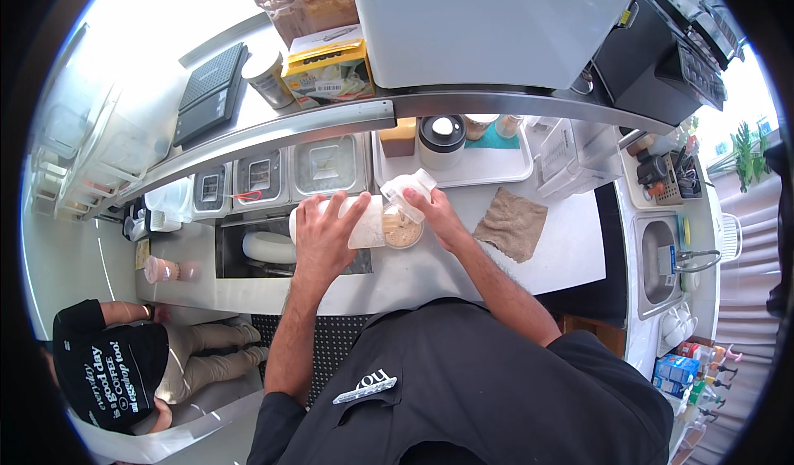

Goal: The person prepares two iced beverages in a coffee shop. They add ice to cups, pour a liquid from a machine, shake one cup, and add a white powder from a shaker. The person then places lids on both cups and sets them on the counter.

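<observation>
My left hand point(327, 232) grips a translucent white plastic container point(370, 224) that is tipped onto its side. Its right end meets the rim of a round cup point(406, 234) holding a light-brown substance. In my right hand point(441, 220) is a white, cloudy plastic piece with a short spout point(423, 183), perhaps a lid, held over the cup's far side. Whether anything is flowing from the container cannot be made out. A white bottle point(268, 247) lies in the dark counter recess left of my left hand.
Lidded ingredient pans point(327, 162) line the counter's back, beside a white tray point(456, 176) holding a black-topped canister point(441, 142). A brown cloth point(513, 224) lies to the right. A metal shelf edge point(310, 133) overhangs the back. Another person point(111, 359) stands at left, near a pink drink cup point(162, 270).
</observation>
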The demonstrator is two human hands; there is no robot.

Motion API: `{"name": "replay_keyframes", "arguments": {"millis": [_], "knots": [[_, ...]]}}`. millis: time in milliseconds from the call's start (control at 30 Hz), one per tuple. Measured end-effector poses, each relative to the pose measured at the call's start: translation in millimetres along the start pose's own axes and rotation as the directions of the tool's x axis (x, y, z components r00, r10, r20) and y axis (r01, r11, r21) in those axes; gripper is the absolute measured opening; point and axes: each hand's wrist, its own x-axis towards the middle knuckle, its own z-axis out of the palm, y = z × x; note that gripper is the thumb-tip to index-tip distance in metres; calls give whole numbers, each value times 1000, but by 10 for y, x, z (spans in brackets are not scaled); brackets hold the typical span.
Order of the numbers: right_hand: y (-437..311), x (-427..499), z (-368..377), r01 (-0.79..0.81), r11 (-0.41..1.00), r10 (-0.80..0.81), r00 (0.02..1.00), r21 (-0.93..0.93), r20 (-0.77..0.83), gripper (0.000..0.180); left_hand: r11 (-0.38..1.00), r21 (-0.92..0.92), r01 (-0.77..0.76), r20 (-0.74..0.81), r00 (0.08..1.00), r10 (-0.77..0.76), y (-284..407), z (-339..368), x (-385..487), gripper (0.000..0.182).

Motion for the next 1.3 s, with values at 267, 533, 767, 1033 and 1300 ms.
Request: {"name": "replay_keyframes", "arguments": {"millis": [267, 533, 767, 1033, 1300], "knots": [[-5, -26, -6, 8, 1000, -8, 1000, 6, -9, 57, 1000, 10, -21, 18, 1000, 21, 3, 2, 31, 80], [50, -2, -30, 12, 1000, -12, 1000, -2, -28, 59, 988, 145, -61, -36, 997, 67, 19, -146, 66, 78], [121, 26, -63, 3, 1000, -3, 999, 14, -44, 63, 968, 232, -100, -83, 989, 122, 27, -379, 128, 78], [119, 21, -82, -7, 1000, 8, 998, 28, -58, 66, 946, 312, -85, -185, 971, 148, 113, -839, 198, 76], [200, 69, -137, -61, 997, 62, 998, 44, -31, 61, 869, 494, -19, -338, 917, 212, 197, -1306, 251, 58]]}}
